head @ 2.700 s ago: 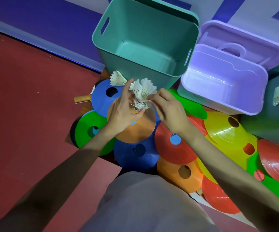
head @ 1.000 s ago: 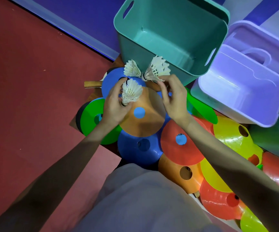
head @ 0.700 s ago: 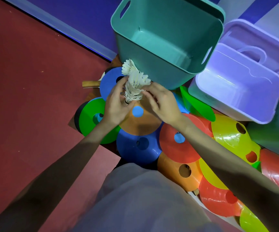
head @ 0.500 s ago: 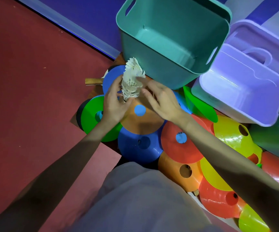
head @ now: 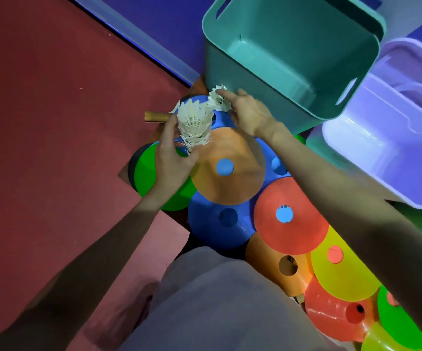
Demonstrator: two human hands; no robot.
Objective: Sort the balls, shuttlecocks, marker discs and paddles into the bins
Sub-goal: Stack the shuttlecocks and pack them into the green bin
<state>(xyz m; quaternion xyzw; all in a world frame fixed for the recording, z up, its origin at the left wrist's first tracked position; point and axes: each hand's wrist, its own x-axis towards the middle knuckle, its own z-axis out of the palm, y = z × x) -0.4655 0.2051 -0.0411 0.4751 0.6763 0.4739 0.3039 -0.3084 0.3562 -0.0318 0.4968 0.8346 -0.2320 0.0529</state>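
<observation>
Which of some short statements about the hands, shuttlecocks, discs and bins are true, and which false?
1. The left hand holds a stack of shuttlecocks. True.
2. The right hand rests flat on a red disc. False: it pinches a loose shuttlecock beside the teal bin.
3. The teal bin holds several discs. False: its visible inside is bare.
4. An orange disc overlaps blue discs. True.

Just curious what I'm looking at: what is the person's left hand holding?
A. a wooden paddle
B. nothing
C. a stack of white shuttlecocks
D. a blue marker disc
C: the left hand curls around a nested stack of white shuttlecocks, held above the orange marker disc.
</observation>
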